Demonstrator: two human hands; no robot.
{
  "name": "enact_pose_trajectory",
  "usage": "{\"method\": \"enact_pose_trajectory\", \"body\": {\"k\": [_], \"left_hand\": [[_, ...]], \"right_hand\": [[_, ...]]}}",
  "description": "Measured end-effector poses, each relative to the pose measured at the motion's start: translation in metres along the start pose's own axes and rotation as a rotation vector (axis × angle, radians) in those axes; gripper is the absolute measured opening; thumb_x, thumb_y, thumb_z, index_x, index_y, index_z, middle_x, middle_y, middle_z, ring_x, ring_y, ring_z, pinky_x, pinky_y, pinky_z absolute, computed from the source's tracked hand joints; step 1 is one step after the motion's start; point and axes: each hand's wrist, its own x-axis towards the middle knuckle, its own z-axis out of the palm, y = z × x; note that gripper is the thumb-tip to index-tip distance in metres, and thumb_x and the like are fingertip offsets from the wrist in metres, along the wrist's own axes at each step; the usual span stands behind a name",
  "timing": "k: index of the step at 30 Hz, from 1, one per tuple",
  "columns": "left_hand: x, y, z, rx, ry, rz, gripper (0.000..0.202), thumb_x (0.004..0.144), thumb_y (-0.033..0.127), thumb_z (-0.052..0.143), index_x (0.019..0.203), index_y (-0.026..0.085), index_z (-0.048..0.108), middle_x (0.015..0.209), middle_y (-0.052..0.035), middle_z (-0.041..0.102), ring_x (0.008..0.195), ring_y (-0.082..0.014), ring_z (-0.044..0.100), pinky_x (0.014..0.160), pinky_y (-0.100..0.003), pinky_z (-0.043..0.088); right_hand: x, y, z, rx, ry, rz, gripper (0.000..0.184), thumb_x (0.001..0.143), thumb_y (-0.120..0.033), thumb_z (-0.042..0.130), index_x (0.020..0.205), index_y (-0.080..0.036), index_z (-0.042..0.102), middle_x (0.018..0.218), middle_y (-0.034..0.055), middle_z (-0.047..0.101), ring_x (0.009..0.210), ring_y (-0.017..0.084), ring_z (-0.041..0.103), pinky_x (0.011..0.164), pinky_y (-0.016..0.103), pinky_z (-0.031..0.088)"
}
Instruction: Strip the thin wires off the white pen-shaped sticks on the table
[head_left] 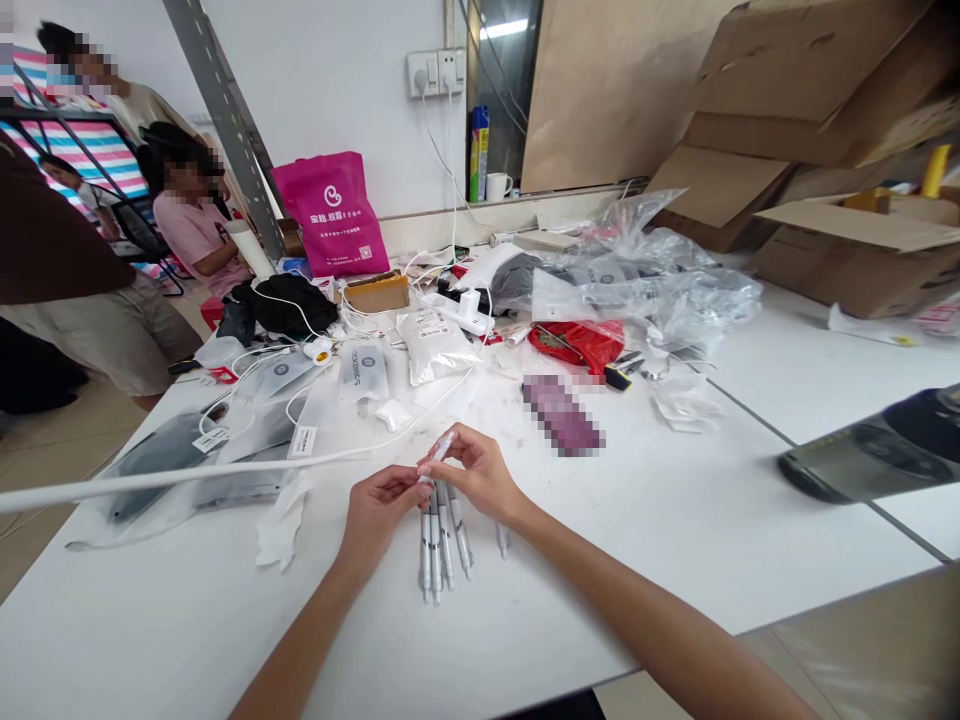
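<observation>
Between my two hands is a slim white pen (445,446), tilted up over the white table. My left hand (386,500) pinches its lower end. The fingers of my right hand (480,470) close around its upper part. Just below my hands several white and silver pens (436,550) lie side by side, their upper ends partly hidden by my fingers. One more pen (502,540) lies apart on the right, partly covered by my right wrist.
A blurred purple rectangular object (562,414) lies right of my hands. Plastic-wrapped items (247,450) are on the left, a white cable (225,468) crossing them. A dark bottle (870,450) is at the right. Behind are a pink bag (330,215), clutter and cardboard boxes (840,240). People are at the far left.
</observation>
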Motion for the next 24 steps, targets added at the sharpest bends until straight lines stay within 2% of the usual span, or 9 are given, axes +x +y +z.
{"method": "enact_pose_trajectory", "body": {"k": [6, 11, 16, 20, 22, 24], "left_hand": [[0.001, 0.001, -0.003, 0.044, -0.041, -0.027, 0.040, 0.078, 0.048, 0.092, 0.103, 0.017, 0.085, 0.084, -0.0094, 0.082, 0.081, -0.0248, 0.077, 0.087, -0.041, 0.066], [0.001, -0.002, -0.001, 0.097, 0.053, 0.013, 0.038, 0.070, 0.046, 0.097, 0.095, 0.018, 0.086, 0.094, -0.0103, 0.084, 0.090, -0.0293, 0.080, 0.089, -0.042, 0.067], [-0.001, -0.010, -0.001, 0.250, 0.123, 0.105, 0.035, 0.078, 0.048, 0.092, 0.099, 0.020, 0.085, 0.101, -0.0093, 0.084, 0.097, -0.0274, 0.080, 0.095, -0.038, 0.064], [0.001, -0.009, -0.007, 0.235, 0.034, 0.081, 0.046, 0.087, 0.055, 0.084, 0.117, 0.020, 0.084, 0.106, -0.0115, 0.084, 0.098, -0.0274, 0.080, 0.095, -0.038, 0.064], [0.003, -0.006, -0.009, 0.216, -0.016, 0.051, 0.049, 0.089, 0.058, 0.080, 0.117, 0.018, 0.084, 0.102, -0.0128, 0.085, 0.096, -0.0291, 0.080, 0.094, -0.041, 0.065], [0.004, -0.005, -0.010, 0.209, -0.017, 0.043, 0.047, 0.087, 0.058, 0.082, 0.112, 0.018, 0.086, 0.101, -0.0129, 0.085, 0.099, -0.0311, 0.080, 0.095, -0.043, 0.065]], "right_hand": [[0.003, 0.001, -0.002, -0.021, 0.083, -0.014, 0.045, 0.073, -0.050, 0.096, 0.080, -0.022, 0.062, 0.081, 0.0001, 0.073, 0.078, 0.017, 0.070, 0.077, 0.033, 0.057], [0.000, 0.005, 0.004, -0.038, 0.136, 0.021, 0.053, 0.071, -0.057, 0.096, 0.078, -0.024, 0.055, 0.076, -0.0013, 0.071, 0.074, 0.018, 0.070, 0.075, 0.035, 0.057], [-0.002, 0.009, 0.009, -0.061, 0.235, 0.011, 0.051, 0.074, -0.054, 0.095, 0.077, -0.023, 0.054, 0.074, -0.0034, 0.064, 0.071, 0.014, 0.064, 0.072, 0.031, 0.054], [0.002, 0.003, 0.003, 0.004, 0.272, -0.029, 0.043, 0.082, -0.053, 0.089, 0.084, -0.023, 0.058, 0.086, -0.0003, 0.069, 0.083, 0.016, 0.070, 0.081, 0.032, 0.057], [0.005, 0.000, -0.001, 0.027, 0.243, -0.043, 0.039, 0.086, -0.054, 0.086, 0.093, -0.023, 0.063, 0.092, 0.0017, 0.073, 0.091, 0.019, 0.074, 0.088, 0.035, 0.059], [0.006, -0.002, -0.005, 0.035, 0.196, -0.038, 0.038, 0.089, -0.055, 0.083, 0.103, -0.023, 0.066, 0.093, 0.0032, 0.076, 0.094, 0.020, 0.076, 0.094, 0.037, 0.059]]}}
